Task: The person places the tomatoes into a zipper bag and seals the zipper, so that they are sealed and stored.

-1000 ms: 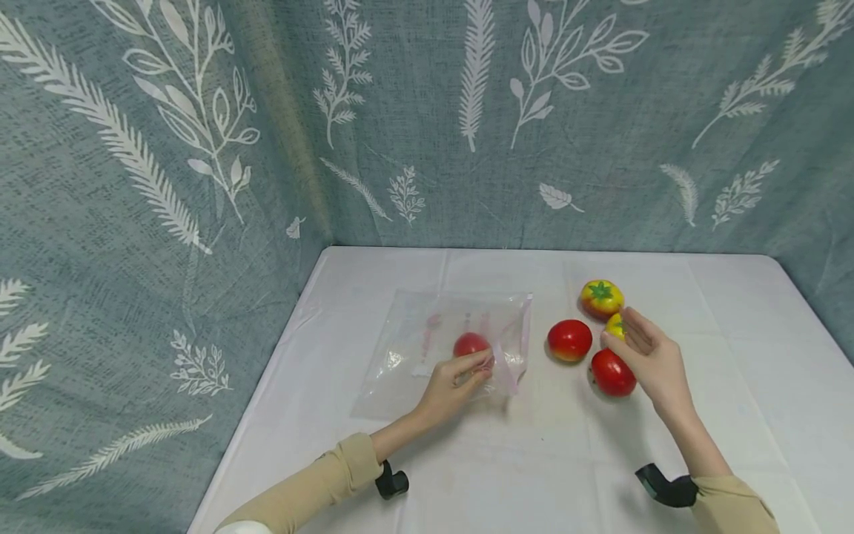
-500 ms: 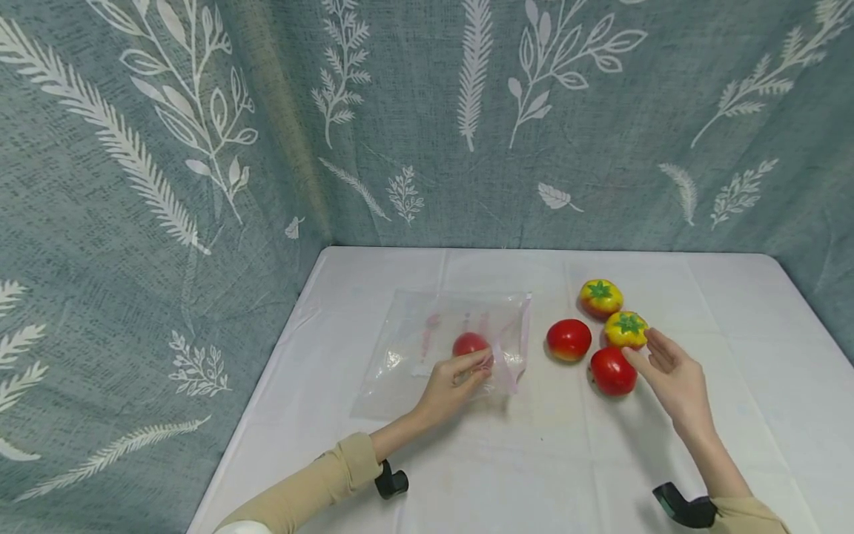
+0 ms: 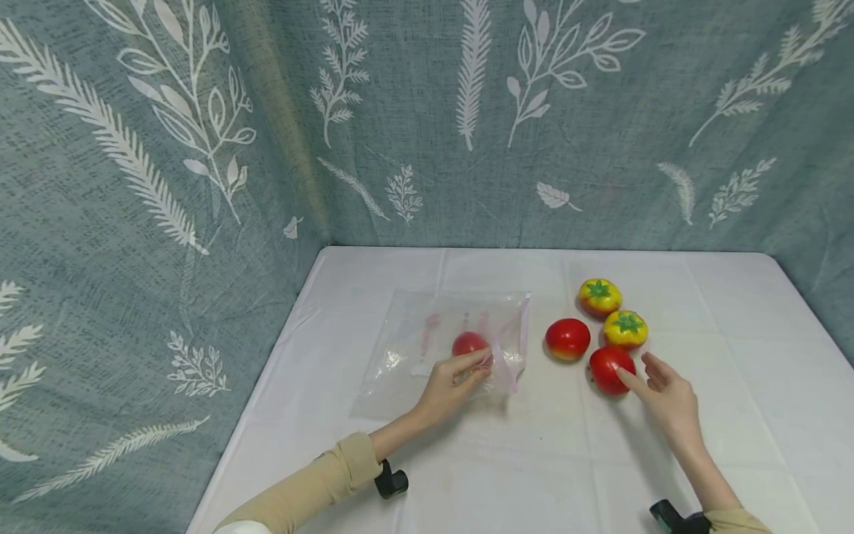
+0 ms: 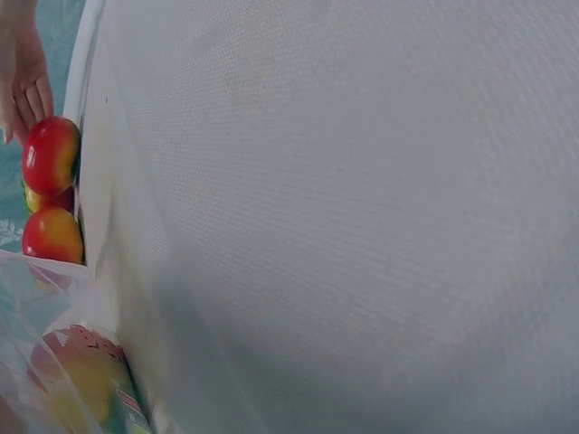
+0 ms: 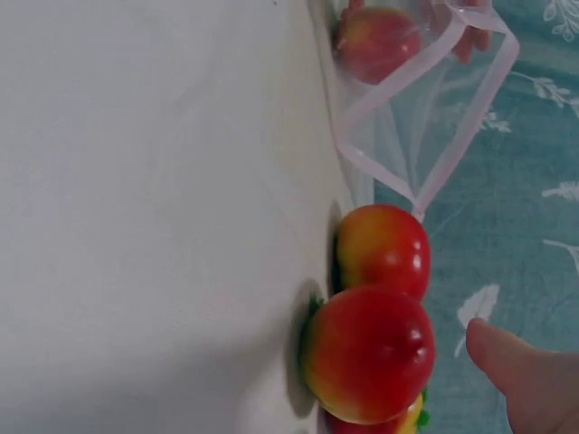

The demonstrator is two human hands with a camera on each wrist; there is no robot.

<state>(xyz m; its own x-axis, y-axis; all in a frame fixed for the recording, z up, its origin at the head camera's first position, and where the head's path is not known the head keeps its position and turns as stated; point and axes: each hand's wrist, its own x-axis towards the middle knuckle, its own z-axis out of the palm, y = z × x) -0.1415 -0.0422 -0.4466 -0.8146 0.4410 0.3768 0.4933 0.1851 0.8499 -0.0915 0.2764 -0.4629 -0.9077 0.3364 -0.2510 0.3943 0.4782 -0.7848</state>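
Clear zip bag (image 3: 437, 348): left hand (image 3: 454, 384) pinching its limp mouth beside the tomato inside (image 3: 470, 343); right hand (image 3: 667, 397), fingers relaxed, touching the smooth, roll-prone red tomato (image 3: 608, 368) right of the bag.

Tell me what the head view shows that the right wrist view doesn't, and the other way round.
Only the head view: both whole hands, the left hand pinching the bag open, two yellow tomatoes, and the leaf-print curtain. Only the right wrist view: a close look at the right fingertip beside, not touching, the near red tomato. Both: the bag's pink mouth, the tomato inside, and the table.
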